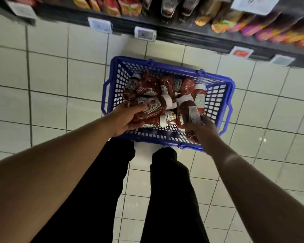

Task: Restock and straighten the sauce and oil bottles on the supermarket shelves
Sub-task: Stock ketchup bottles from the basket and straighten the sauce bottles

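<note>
Reaching down into a blue basket (pixel 112 81) at frame centre, a person closes both hands on ketchup bottles (pixel 165 92) heaped inside. The left hand (pixel 125 118) wraps a bottle (pixel 151 105) lying on its side; the right hand (pixel 203 129) grips what appears to be another bottle (pixel 187 111), label up. The basket sits on the tiled floor (pixel 51 76) below a dark shelf (pixel 191 38) of sauce pouches (pixel 223 23) along the top edge.

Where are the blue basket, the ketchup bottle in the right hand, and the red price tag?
blue basket (pixel 167 66): head view, far rim.
ketchup bottle (pixel 183 109): head view, red body.
red price tag (pixel 241 53): head view, tag face on shelf edge.
</note>
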{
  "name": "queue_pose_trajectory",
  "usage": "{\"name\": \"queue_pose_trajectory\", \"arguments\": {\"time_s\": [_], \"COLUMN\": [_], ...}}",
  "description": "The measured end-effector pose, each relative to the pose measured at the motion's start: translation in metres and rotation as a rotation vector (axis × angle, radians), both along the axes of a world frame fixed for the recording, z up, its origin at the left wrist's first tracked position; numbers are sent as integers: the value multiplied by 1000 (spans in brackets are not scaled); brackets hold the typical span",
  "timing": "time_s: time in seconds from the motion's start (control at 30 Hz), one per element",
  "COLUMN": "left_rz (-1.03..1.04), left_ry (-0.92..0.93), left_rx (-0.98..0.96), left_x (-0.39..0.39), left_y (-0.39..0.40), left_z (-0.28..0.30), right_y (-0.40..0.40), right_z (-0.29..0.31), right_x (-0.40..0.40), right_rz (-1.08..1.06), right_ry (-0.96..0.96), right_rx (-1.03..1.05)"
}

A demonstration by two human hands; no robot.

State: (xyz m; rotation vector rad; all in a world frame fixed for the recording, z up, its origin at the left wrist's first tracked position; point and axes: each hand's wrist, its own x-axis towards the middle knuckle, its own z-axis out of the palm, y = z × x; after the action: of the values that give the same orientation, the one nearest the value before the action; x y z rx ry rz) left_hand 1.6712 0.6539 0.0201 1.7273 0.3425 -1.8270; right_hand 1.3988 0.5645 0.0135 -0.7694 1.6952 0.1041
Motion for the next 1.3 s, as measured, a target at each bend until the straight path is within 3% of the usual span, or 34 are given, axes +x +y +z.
{"name": "queue_pose_trajectory", "arguments": {"time_s": [0.1, 0.2, 0.33, 0.5, 0.67, 0.93, 1.3], "left_rz": [111, 185, 127, 198, 308, 283, 244], "left_ry": [45, 57, 60, 118, -60, -265, -607], "left_rx": [-125, -273, -581, -986, -1218, -1533, -1495], "left_x": [-2, 3, 11, 1, -13, -13, 47], "left_y": [-10, -26, -46, -74, -106, -132, -197], "left_z": [88, 191, 336, 495, 633, 772, 868], "right_y": [15, 10, -13, -47, -77, -106, -154], "right_z": [86, 188, 327, 487, 624, 736, 806], "right_x": [8, 23, 38, 43, 52, 53, 79], "right_rz": [-157, -235, -223, -252, -161, -110, -186], "right_ry": [-313, -510, -716, -934, -1131, -1386, -1361], "right_rx": [-11, -126, -333, -510, -716, -775, -879]}}
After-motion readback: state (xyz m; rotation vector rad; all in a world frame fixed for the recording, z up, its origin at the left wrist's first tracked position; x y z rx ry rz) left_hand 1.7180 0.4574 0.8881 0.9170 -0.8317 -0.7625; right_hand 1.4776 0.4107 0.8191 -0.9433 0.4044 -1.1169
